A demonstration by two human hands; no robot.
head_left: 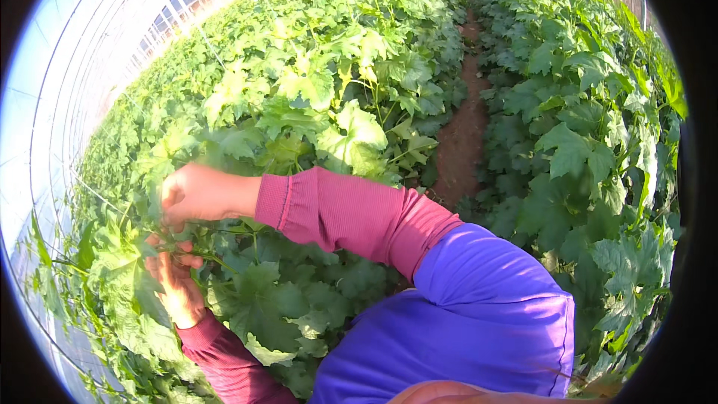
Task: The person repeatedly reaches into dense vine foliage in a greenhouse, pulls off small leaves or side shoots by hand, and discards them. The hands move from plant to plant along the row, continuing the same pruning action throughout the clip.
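1. Among the foliage at the left, holds the right hand just above the left hand, with both close together.
2. Bends the right fingers inward, with some blur about them; cannot tell from this view any grip on a stem.
3. Curls the left fingers upward beside a leafy plant, at the left of both hands; cannot tell a grip there from a light touch.
4. Just to the right of the left hand, shows broad, lobed green leaves, partly in shade.
5. Across the middle, stretches the right arm in a ribbed pink sleeve, next to a bluish-purple garment; from the lower edge, raises the left arm in a maroon sleeve.
6. Farther up, dense sunlit growth.
7. To the right, a narrow strip of brown soil, then a shadier plant row.
8. Along the far left, pale sheeting with thin curved ribs.
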